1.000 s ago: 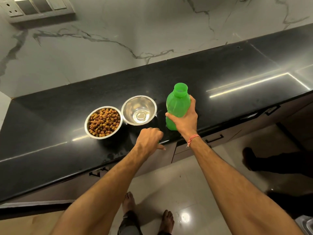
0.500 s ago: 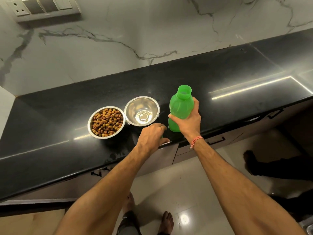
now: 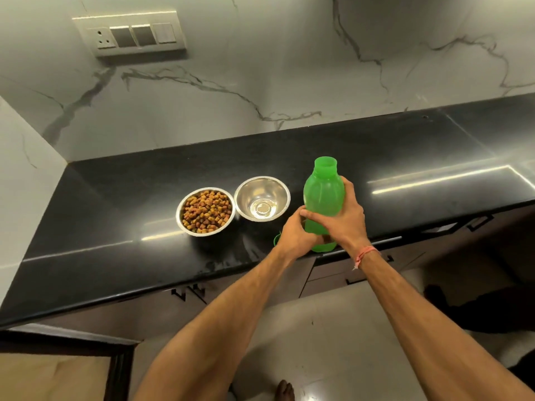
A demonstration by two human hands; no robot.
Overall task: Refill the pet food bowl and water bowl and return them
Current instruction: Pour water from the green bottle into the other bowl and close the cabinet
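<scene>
Since a second ago the left hand has slid from the counter's front edge over to the green bottle, and now both hands are on it. His right hand wraps the bottle's middle from the right side, fingers curled round the far side and thumb across the front. His left hand closes against the lower left of the bottle, fingers tucked in beside the right thumb; whether they truly clasp the plastic or only press on it I cannot tell. A bit of green, likely the cap, peeks out just left of his left wrist, too hidden to be sure.

That bottle stands upright with its neck uncapped, at the very front lip of the black countertop, its base right at the edge. Just to its left sits the water bowl, steel, with a shallow pool at the bottom. Touching that one, further left, is the food bowl, full of brown kibble.

Behind the bowls the counter runs bare to the marble wall, and it stretches wide to either side. A switch plate hangs up on the wall. Compared with before, both bowls sit where they were, and the right hand keeps the same hold
</scene>
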